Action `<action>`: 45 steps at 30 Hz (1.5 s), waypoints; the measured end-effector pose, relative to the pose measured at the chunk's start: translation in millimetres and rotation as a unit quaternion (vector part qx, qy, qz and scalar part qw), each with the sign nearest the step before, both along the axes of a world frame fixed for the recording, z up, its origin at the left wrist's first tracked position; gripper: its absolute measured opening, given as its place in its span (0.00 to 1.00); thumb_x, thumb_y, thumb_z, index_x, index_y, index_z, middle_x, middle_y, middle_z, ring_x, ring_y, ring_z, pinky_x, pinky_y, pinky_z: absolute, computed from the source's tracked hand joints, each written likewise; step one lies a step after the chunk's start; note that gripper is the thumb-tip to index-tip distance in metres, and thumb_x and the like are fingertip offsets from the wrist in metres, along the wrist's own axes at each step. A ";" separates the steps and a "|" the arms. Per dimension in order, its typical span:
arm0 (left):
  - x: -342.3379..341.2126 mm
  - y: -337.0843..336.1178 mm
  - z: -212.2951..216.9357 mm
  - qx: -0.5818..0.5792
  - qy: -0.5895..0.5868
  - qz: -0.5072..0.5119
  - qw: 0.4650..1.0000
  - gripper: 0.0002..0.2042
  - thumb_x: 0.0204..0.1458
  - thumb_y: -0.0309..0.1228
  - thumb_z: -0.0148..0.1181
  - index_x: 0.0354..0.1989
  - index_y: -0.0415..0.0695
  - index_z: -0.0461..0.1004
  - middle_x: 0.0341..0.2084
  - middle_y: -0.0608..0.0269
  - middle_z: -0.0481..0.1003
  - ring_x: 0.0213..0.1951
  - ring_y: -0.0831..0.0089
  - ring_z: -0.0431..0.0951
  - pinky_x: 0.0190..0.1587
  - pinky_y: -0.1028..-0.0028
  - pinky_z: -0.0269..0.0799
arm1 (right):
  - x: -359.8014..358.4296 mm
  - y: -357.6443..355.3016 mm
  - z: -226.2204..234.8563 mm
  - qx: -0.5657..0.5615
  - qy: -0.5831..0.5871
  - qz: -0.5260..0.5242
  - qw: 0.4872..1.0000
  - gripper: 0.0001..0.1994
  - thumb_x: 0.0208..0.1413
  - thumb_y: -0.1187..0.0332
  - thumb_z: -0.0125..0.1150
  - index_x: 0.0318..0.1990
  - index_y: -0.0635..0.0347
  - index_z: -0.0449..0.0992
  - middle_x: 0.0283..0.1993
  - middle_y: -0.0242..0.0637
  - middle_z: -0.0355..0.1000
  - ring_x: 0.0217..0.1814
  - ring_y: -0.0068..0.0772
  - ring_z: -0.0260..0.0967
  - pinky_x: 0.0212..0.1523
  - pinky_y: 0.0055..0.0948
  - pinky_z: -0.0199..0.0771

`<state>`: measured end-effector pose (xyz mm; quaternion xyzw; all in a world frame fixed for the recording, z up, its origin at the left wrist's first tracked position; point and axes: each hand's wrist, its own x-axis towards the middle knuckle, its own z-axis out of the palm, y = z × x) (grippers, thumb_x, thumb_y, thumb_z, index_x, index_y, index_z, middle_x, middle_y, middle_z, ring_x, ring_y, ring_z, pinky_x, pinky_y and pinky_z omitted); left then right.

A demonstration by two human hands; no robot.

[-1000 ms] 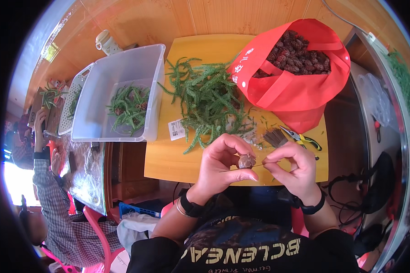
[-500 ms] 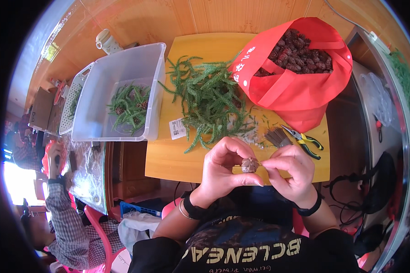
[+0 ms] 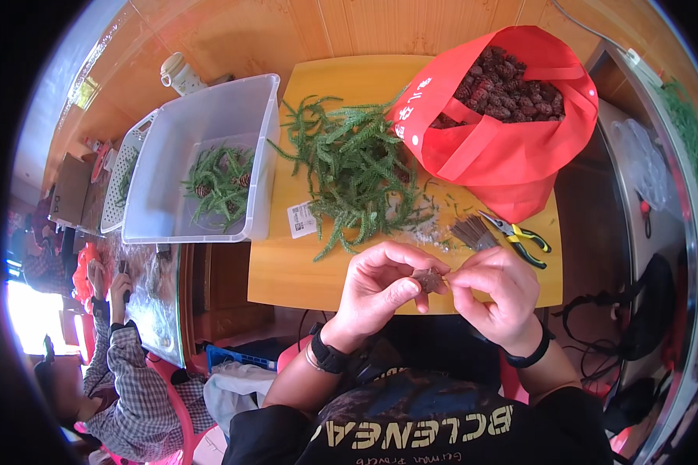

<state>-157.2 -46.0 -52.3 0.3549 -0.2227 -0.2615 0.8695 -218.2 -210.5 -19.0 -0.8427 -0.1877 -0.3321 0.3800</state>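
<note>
A small brown pine cone [image 3: 426,280] is held between the thumb and fingers of my left hand [image 3: 371,291], just above the table's near edge. My right hand [image 3: 502,298] meets the cone from the right, thumb and forefinger pinched on a thin wire at its side; most of the wire is hidden by my fingers. Beyond my hands, a heap of green artificial pine sprigs [image 3: 353,167] covers the middle of the yellow table [image 3: 287,271]. A bundle of thin brown wires [image 3: 473,232] lies beside yellow-and-black pliers [image 3: 520,239].
A red bag [image 3: 504,159] full of pine cones [image 3: 508,89] stands at the back right. On the left, a clear plastic bin [image 3: 163,167] holds sprigs with cones. A white label [image 3: 302,220] lies by the heap. Another person [image 3: 143,387] works at a side table, far left.
My left hand has turned the pine cone, and its thumb now lies across it. My right fingers stay pinched at its side. The other person's second hand has come into sight.
</note>
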 end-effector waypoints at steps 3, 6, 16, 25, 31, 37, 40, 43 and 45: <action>3.2 3.1 -1.0 0.020 -0.018 -0.011 1.000 0.15 0.50 0.37 0.60 0.36 0.38 0.69 0.34 0.45 0.72 0.31 0.64 0.77 0.22 0.79 0.74 | 1.2 -1.2 1.5 0.000 -0.003 0.012 1.000 0.12 0.35 0.82 0.63 0.31 0.61 0.73 0.25 0.35 0.68 0.25 0.33 0.69 0.25 0.26 0.69; 7.0 7.0 -6.9 -0.046 -0.014 -0.090 0.995 0.13 0.52 0.32 0.58 0.42 0.37 0.69 0.39 0.47 0.73 0.36 0.65 0.77 0.28 0.77 0.75 | 4.4 -2.9 5.3 -0.005 -0.008 0.030 1.000 0.12 0.36 0.82 0.64 0.31 0.61 0.73 0.25 0.35 0.68 0.25 0.34 0.69 0.25 0.26 0.69; 11.0 12.6 -3.4 -0.045 0.012 -0.152 0.987 0.13 0.51 0.33 0.59 0.38 0.36 0.70 0.36 0.52 0.72 0.31 0.69 0.77 0.20 0.82 0.68 | 16.5 -16.3 22.9 -0.130 -0.068 0.097 0.984 0.11 0.38 0.74 0.65 0.34 0.58 0.77 0.25 0.32 0.67 0.24 0.30 0.69 0.22 0.24 0.68; 12.5 17.0 4.1 0.060 0.040 -0.198 0.977 0.10 0.51 0.30 0.59 0.34 0.36 0.71 0.32 0.58 0.73 0.26 0.78 0.75 0.19 0.86 0.63 | 13.6 -12.9 60.2 -0.343 0.082 0.162 0.922 0.24 0.42 0.70 0.58 0.52 0.42 0.72 0.19 0.28 0.58 0.15 0.22 0.61 0.12 0.24 0.62; 8.8 14.6 3.6 0.116 0.055 -0.212 0.969 0.06 0.50 0.26 0.59 0.33 0.37 0.72 0.27 0.63 0.74 0.24 0.83 0.73 0.19 0.87 0.61 | 10.4 -8.8 70.8 -0.470 0.101 0.133 0.866 0.25 0.43 0.70 0.58 0.53 0.47 0.70 0.17 0.28 0.54 0.13 0.22 0.60 0.11 0.24 0.62; 5.6 11.8 10.0 0.134 0.048 -0.169 0.975 0.07 0.45 0.26 0.63 0.29 0.37 0.72 0.27 0.61 0.73 0.21 0.82 0.70 0.18 0.87 0.58 | 10.3 -7.3 77.7 -0.520 0.126 0.099 0.839 0.22 0.43 0.68 0.57 0.51 0.58 0.71 0.17 0.27 0.56 0.15 0.21 0.63 0.13 0.23 0.63; 0.8 8.6 11.0 0.139 0.042 -0.133 0.980 0.07 0.46 0.24 0.62 0.31 0.37 0.72 0.26 0.60 0.73 0.24 0.79 0.74 0.19 0.86 0.61 | 8.4 -7.7 77.0 -0.536 0.107 0.067 0.835 0.22 0.44 0.67 0.57 0.50 0.58 0.71 0.17 0.27 0.56 0.15 0.20 0.63 0.15 0.21 0.64; 0.0 7.6 7.3 0.115 0.022 -0.116 0.986 0.06 0.49 0.23 0.59 0.35 0.37 0.71 0.29 0.60 0.74 0.27 0.77 0.77 0.20 0.86 0.65 | 9.7 -8.9 84.1 -0.547 0.143 0.075 0.821 0.21 0.44 0.66 0.57 0.50 0.59 0.70 0.18 0.27 0.56 0.17 0.21 0.64 0.17 0.23 0.66; -0.7 8.3 6.2 0.092 0.005 -0.115 0.989 0.06 0.51 0.21 0.56 0.38 0.37 0.70 0.31 0.61 0.75 0.29 0.77 0.78 0.22 0.86 0.67 | 11.9 -13.3 84.0 -0.492 0.133 0.076 0.857 0.22 0.43 0.67 0.60 0.49 0.60 0.70 0.19 0.28 0.60 0.18 0.22 0.65 0.20 0.23 0.67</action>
